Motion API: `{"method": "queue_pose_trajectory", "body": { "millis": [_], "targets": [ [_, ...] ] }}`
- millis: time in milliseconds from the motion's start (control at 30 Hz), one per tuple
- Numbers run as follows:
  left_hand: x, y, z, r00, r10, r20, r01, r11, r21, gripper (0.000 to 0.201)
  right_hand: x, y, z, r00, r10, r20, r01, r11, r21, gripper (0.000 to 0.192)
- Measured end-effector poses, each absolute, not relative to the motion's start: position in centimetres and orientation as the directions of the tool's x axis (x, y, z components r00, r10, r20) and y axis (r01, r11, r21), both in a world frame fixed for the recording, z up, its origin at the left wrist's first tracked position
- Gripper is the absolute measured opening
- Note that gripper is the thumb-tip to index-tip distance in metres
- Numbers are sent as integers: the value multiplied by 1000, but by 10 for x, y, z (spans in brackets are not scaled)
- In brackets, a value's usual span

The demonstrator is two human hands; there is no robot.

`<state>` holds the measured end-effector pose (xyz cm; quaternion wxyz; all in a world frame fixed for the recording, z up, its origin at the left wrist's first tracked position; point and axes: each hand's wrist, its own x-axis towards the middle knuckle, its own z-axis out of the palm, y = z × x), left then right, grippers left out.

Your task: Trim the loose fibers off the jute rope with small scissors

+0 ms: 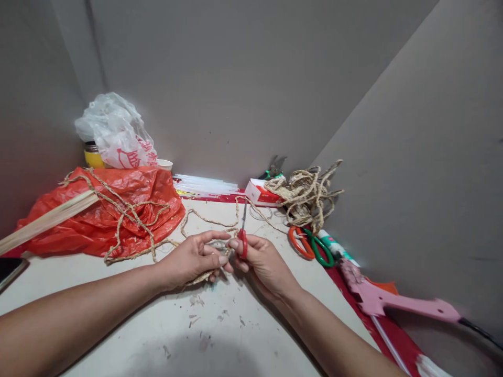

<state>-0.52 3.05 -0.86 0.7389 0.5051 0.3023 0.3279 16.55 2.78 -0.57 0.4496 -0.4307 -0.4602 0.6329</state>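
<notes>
Over the middle of the white board, my two hands meet nearly fingertip to fingertip. My left hand (192, 260) is closed around a braided straw cord (200, 278); a tail of it emerges under the palm. In my right hand (269, 267) are small scissors (243, 235) with red handles, their blades pointing up and away from me. Cord also shows between the hands, but the fingers partly hide it. A thin stretch of cord (208, 220) curves across the board behind them.
Left lies a red plastic bag (161, 193) with loose cord and a pale fibre strip (51, 217); a phone (11, 272) sits nearby. Clear glue sticks (206, 185) line the back. At right are a cord bundle (310, 196), orange-handled scissors (301, 243) and a pink glue gun (416, 306).
</notes>
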Motion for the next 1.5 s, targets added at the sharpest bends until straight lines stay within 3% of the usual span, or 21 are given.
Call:
{"method": "queue_pose_trajectory", "body": {
  "millis": [133, 267, 367, 533, 767, 1067, 1167, 1300, 1500],
  "targets": [
    [-7, 30, -10, 556, 816, -161, -195, 316, 929, 27, 167, 29, -7, -39, 998, -51, -169, -57, -984, 30],
    [-10, 30, -5, 549, 827, -122, -220, 284, 933, 17, 167, 30, -9, 101, 994, 47, -173, 64, -983, 30],
    [-11, 27, 3, 607, 782, -145, -274, 377, 885, 12, 166, 31, -10, 140, 988, 71, -176, 95, -980, 31],
    [-10, 21, 9, 628, 750, -209, -319, 493, 810, 15, 167, 31, -7, 56, 996, 74, -162, 82, -983, 33],
    [-7, 20, 3, 473, 862, -185, -262, 338, 904, 25, 167, 29, -12, -1, 997, 81, -107, 80, -991, 31],
    [-6, 22, -3, 579, 781, -236, -273, 458, 846, 27, 168, 32, -19, 11, 995, 103, -78, 103, -992, 31],
    [-5, 22, -3, 556, 800, -227, -289, 441, 850, 21, 169, 31, -19, 20, 995, 96, -59, 97, -994, 31],
    [-6, 22, -2, 525, 828, -197, -282, 387, 878, 32, 169, 29, -20, 17, 994, 106, -21, 106, -994, 31],
    [-5, 22, -1, 472, 860, -194, -257, 345, 903, 21, 168, 27, -18, 50, 988, 143, 25, 142, -990, 30]
  ]
}}
